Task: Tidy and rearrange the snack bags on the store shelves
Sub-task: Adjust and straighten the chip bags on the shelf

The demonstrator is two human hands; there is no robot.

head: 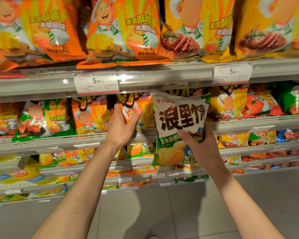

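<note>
A white and green snack bag (pixel 179 116) with large dark characters is held upright in front of the second shelf. My right hand (pixel 199 144) grips it at its lower right, thumb across the front. My left hand (pixel 123 125) reaches onto the second shelf and holds the left edge of an orange snack bag (pixel 141 112), thumb on its front, fingers behind it. More orange bags (pixel 91 116) stand to the left of it. Part of the shelf behind the white bag is hidden.
The top shelf carries large orange bags (pixel 131 31) and yellow bags (pixel 219 26), with price tags (pixel 97 82) on its rail. Yellow, red and green bags (pixel 259 102) fill the second shelf at the right. Lower shelves (pixel 86 159) hold smaller bags. Grey floor lies below.
</note>
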